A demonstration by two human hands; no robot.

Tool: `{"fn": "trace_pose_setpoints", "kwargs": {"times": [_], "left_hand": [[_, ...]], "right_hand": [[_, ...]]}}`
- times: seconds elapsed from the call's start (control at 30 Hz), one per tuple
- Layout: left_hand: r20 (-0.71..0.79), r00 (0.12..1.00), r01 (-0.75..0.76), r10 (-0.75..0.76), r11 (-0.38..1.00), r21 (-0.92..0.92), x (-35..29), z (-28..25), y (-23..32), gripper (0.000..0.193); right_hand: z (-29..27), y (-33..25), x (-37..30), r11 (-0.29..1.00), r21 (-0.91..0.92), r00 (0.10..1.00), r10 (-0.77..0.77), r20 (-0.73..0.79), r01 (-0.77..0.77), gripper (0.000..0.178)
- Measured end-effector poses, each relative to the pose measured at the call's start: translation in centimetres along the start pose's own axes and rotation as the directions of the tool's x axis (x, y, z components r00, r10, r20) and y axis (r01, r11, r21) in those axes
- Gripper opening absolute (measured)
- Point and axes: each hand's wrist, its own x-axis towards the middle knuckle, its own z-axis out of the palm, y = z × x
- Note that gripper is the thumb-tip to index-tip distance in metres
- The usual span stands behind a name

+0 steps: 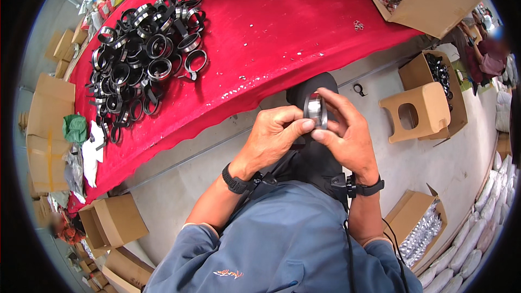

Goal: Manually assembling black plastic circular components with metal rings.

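Observation:
Above my lap, my left hand (277, 133) and my right hand (345, 127) together hold a black and silver ring (315, 107), stood on edge. My left thumb and fingers pinch its near left side. On the other side, the right fingers curl round it while the thumb presses its lower edge. Its exact kind does not show. A big heap of similar black rings with shiny metal bands (159, 46) lies on the red-covered table (255, 16), ahead and to the left of my hands. Small tabs stick out from some of them.
An open carton of metal rings (429, 0) stands at the table's far right. On the floor are one black ring (359, 89), a tan plastic stool (418, 111), a carton of black parts (458, 89) and a carton of silvery packets (415, 228). Another person (491, 54) is at the right.

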Motion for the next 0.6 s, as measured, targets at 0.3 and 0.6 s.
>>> {"fn": "trace_pose_setpoints", "kwargs": {"times": [0.3, 0.6], "left_hand": [[-0.07, 0.997, -0.035, 0.021, 0.977, -0.208, 0.6, -0.4, -1.1, 0.029], [-0.051, 0.992, -0.12, 0.117, 0.99, -0.073, 0.5, -0.3, -0.7, 0.019]], "right_hand": [[-0.1, 1.1, 1.0, 0.929, 0.368, 0.997, -0.017, -0.07, 0.042, 0.084], [0.6, 1.8, 1.6, 0.949, 0.294, 0.994, -0.106, -0.035, 0.112, 0.087]]}}
